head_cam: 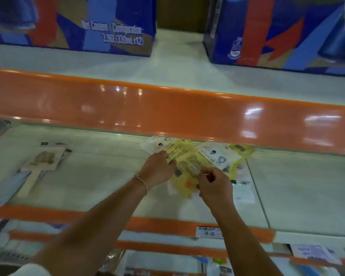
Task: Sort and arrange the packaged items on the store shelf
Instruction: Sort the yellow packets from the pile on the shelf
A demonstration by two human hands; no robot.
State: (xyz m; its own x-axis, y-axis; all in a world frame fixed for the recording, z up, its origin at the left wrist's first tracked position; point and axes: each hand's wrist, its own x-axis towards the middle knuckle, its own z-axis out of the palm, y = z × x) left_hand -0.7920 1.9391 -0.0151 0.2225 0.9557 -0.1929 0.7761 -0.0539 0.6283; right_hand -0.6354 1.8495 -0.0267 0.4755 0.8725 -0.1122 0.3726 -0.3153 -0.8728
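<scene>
A loose pile of flat yellow and white packets (pixel 189 158) lies on the pale middle shelf (pixel 100 176), partly tucked under the orange shelf edge above. My left hand (pixel 157 170) pinches the left edge of a yellow packet. My right hand (pixel 215 186) pinches the near right edge of the same yellow packets. More white packets (pixel 243 188) lie to the right of my right hand. A yellow-trimmed packet (pixel 241 151) sits at the back right of the pile.
A pale pack with a wooden-looking handle (pixel 38 166) lies on the shelf's left part. Two large blue and red cartons (pixel 108 22) (pixel 283 30) stand on the upper shelf. A price label (pixel 207 232) is on the orange front rail. Lower shelves hold several packets.
</scene>
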